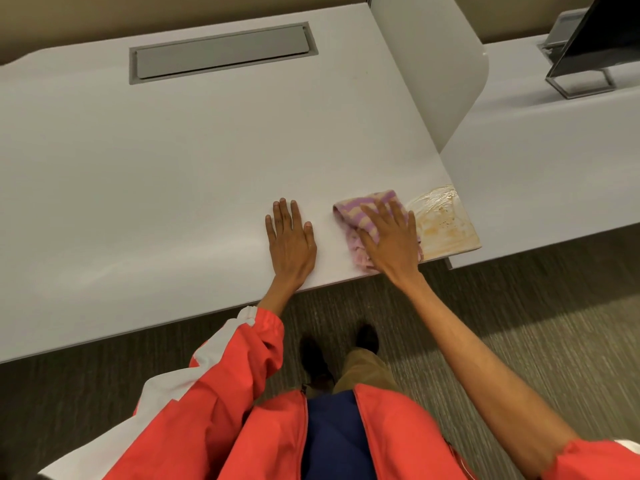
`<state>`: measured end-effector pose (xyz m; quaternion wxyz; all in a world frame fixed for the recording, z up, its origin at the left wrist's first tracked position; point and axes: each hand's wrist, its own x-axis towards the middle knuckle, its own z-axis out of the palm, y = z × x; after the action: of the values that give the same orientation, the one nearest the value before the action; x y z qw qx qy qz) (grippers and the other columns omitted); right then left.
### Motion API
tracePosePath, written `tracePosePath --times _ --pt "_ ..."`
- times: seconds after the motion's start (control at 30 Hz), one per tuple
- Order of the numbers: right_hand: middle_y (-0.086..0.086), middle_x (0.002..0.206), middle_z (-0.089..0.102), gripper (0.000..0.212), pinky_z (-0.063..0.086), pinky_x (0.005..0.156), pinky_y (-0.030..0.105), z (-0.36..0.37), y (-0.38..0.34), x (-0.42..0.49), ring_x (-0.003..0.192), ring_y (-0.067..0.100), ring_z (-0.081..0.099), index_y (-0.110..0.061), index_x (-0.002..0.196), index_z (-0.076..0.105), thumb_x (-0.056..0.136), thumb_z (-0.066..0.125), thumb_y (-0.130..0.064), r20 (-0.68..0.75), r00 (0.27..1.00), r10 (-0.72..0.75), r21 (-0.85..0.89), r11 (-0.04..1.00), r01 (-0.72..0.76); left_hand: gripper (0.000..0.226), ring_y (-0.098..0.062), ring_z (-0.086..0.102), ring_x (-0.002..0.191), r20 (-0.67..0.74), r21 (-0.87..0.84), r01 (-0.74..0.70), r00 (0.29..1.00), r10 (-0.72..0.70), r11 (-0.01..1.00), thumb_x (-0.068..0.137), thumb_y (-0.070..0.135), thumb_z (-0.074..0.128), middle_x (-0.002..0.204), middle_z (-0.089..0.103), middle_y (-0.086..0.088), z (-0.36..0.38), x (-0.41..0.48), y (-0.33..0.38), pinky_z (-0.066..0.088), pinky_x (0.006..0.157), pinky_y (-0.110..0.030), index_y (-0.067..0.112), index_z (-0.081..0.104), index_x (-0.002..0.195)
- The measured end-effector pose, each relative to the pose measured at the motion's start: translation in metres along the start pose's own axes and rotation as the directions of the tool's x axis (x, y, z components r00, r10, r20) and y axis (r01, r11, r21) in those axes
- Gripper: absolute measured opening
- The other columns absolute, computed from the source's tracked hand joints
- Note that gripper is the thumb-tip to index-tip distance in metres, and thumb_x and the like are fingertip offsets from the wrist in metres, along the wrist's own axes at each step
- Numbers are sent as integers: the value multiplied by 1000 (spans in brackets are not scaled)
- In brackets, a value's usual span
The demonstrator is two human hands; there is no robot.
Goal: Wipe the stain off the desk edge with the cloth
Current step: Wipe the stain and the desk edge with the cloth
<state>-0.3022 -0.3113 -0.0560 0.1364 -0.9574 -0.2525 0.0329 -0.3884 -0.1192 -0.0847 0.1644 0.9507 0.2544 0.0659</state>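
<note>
An office: white desk [173, 161] with cable hatch [221, 51], divider panel [433, 64], monitor [602, 32], carpet [519, 306].

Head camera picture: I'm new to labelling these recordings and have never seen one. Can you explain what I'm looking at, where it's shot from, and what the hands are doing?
There is no machine here. A person wears a wide-angle camera on the head, so you look down past the red jacket at their own two bare hands and, lower, their shoes on the carpet.

The pale surface is a desk. The left hand lies flat and empty on it, near the front edge. The right hand presses flat on a striped purple and beige cloth. Just to the right of the cloth, at the desk's corner, is a brownish wet-looking stain, not yet wiped away.

Further back sits a grey cable hatch; a monitor stands on the neighbouring desk.
</note>
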Motion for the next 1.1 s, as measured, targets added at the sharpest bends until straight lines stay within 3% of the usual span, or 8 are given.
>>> tracePosePath --times 0.1,0.27,0.47,0.67,0.83,0.93,1.03,1.1 --pt "2 160 28 54 6 122 52 4 -26 1 150 26 15 -30 149 35 98 35 -49 -37 996 76 13 997 -75 60 -27 1 152 10 7 -10 1000 10 1000 103 34 21 163 7 -16 0 0 0 -4 123 -43 6 12 155" --pt "3 157 36 49 10 121 52 3 -3 -42 150 24 18 -29 146 41 100 38 -46 -12 991 -132 13 991 132 59 -26 1 152 16 3 -23 1000 23 1000 103 34 23 163 7 -16 -1 -2 -1 -3 123 -43 6 10 155" --pt "0 160 27 51 3 122 51 1 -5 -6 151 24 13 -30 149 33 101 34 -45 -60 994 94 -16 995 -95 60 -25 2 152 39 6 -44 998 43 999 103 34 19 163 9 -15 -1 -7 8 -1 123 -45 3 10 154" --pt "3 156 37 45 7 121 52 -6 29 -38 149 24 20 -28 146 40 102 40 -39 -16 996 -92 -18 996 92 60 -24 2 152 62 12 -75 995 74 997 103 34 20 163 8 -15 2 -15 19 -2 123 -46 3 10 154" --pt "6 158 31 49 6 121 54 -15 31 11 149 28 19 -24 148 37 102 33 -40 -33 998 56 -9 998 -56 65 -24 0 152 96 15 -63 993 62 998 102 41 19 163 6 -14 7 -23 39 -5 123 -47 4 8 154" --pt "4 161 25 51 1 121 51 -8 25 -6 151 26 13 -26 151 31 102 34 -39 -10 1000 -29 -3 1000 29 67 -24 -1 152 104 12 -56 993 54 998 100 43 16 164 5 -14 12 -31 52 -4 123 -46 4 7 154" --pt "5 158 33 49 2 121 49 -17 52 -30 150 25 19 -25 149 36 102 33 -40 42 984 -175 -16 984 176 66 -22 -2 152 89 17 -50 995 48 999 101 42 17 164 6 -13 15 -36 60 -3 123 -47 5 8 154" --pt "6 155 38 49 5 121 52 -27 71 -20 148 26 23 -24 147 40 101 33 -41 38 984 -175 -37 984 177 65 -22 -4 152 85 32 -44 996 41 999 101 42 17 164 4 -12 18 -37 65 -2 123 -48 5 7 155"
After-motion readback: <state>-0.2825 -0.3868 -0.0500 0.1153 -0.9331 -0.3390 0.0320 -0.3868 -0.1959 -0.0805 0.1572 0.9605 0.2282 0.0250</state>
